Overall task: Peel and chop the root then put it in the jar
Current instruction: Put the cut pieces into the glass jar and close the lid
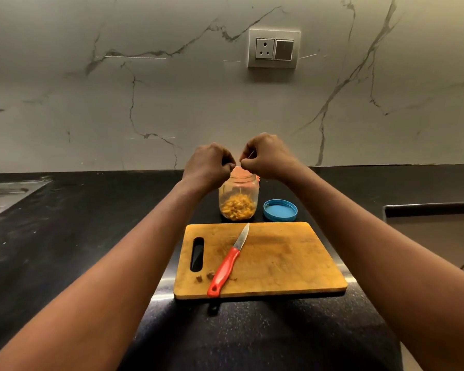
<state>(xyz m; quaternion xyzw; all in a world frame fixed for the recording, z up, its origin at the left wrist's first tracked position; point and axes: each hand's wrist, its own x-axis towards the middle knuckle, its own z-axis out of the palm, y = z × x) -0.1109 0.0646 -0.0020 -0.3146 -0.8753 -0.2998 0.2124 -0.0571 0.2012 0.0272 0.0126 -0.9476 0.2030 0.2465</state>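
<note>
The left hand (208,167) and right hand (265,159) hang, fingers curled tight, just over the mouth of the jar (239,199); whether they pinch bits, I cannot tell. The chopped root (237,207) sits inside, straight below, equally near both.

A black speckled counter (65,236) ran across the view and met a pale marble wall (172,103) crossed by dark, branching veins. High on that wall, right of centre, sat a grey plate (274,33) carrying a white three-pin socket (265,48) on its left half and a grey switch (284,50) just beside it on the right. At the far left edge, a steel sink (3,196) was set into the counter, its surface dull and streaked. At the far right, the counter broke off at a raised black lip (426,210), with a lower grey surface (434,236) behind it; a thin dark object at that edge was too small to make out.
</note>
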